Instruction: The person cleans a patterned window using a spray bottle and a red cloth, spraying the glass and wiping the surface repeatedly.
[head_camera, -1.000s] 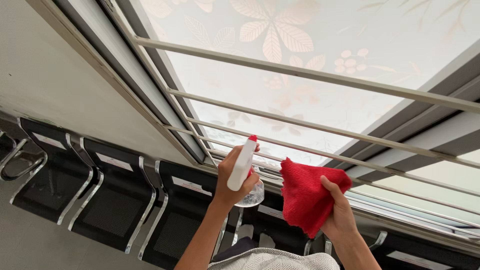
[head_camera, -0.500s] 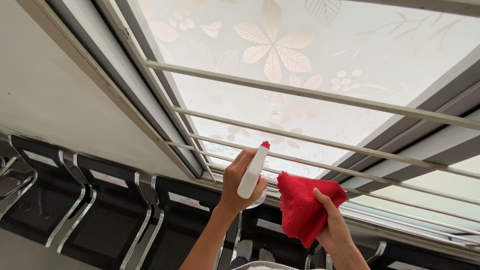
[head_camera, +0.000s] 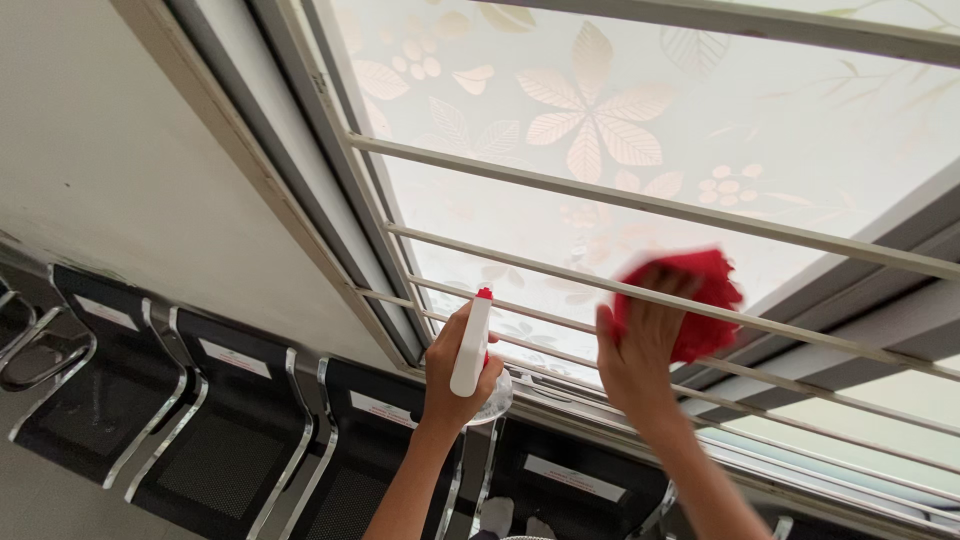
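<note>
There is just one camera, worn on the person's head, so no second view shares the scene. It tilts to one side and faces a frosted glass window with a pale leaf pattern (head_camera: 600, 130) and thin white metal bars (head_camera: 650, 205), which fills the picture from 12 to 3 o'clock. The camera is close, about an arm's reach away, and a row of black metal chairs with shiny frames (head_camera: 200, 420) sits at 8 o'clock.

A white plastic spray bottle with red nozzle (head_camera: 470, 345) stands upright, gripped; a blurred red terry cloth (head_camera: 695, 300) presses against frosted glass.

Bright leaf-patterned frosted window (head_camera: 620, 130) behind bars; black chairs (head_camera: 215, 430) below
</note>
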